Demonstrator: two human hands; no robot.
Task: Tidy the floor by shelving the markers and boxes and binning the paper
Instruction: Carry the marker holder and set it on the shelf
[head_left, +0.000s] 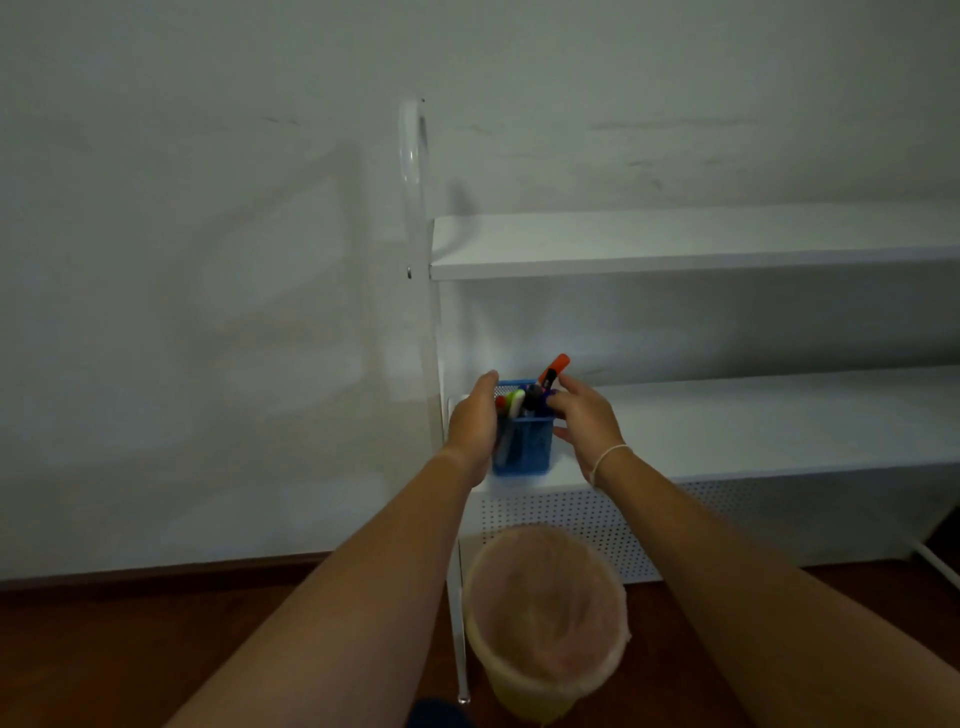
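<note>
marker cup on the lower shelf

white shelf unit (727, 431) against the wall; a lined bin (543, 613) stands on the floor below. the blue mesh cup (522, 441) of markers (551, 370) sits on the lower shelf's left end. left hand (474, 421) wraps its side, grip closed; right hand (587, 421) half-open, fingertips at the rim.

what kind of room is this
Probably a home room or small office corner: a white shelf unit against a plain wall, a blue mesh holder full of markers on the lower shelf, and a lined bin on a wooden floor.
</note>
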